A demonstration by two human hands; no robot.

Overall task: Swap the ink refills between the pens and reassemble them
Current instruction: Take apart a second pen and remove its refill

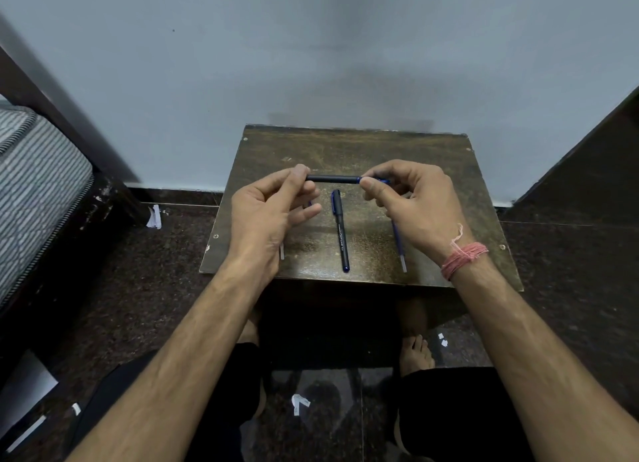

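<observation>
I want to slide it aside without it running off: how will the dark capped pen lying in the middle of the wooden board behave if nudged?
The dark capped pen is round and slim, so it probably rolls easily. Its clip may stop it. It looks light and stiff, and the wooden board seems level.

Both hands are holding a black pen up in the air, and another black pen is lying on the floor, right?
Not quite. The head view shows the second black pen lying on the small wooden table, not the floor. Both the left hand and right hand do hold the other pen.
</observation>
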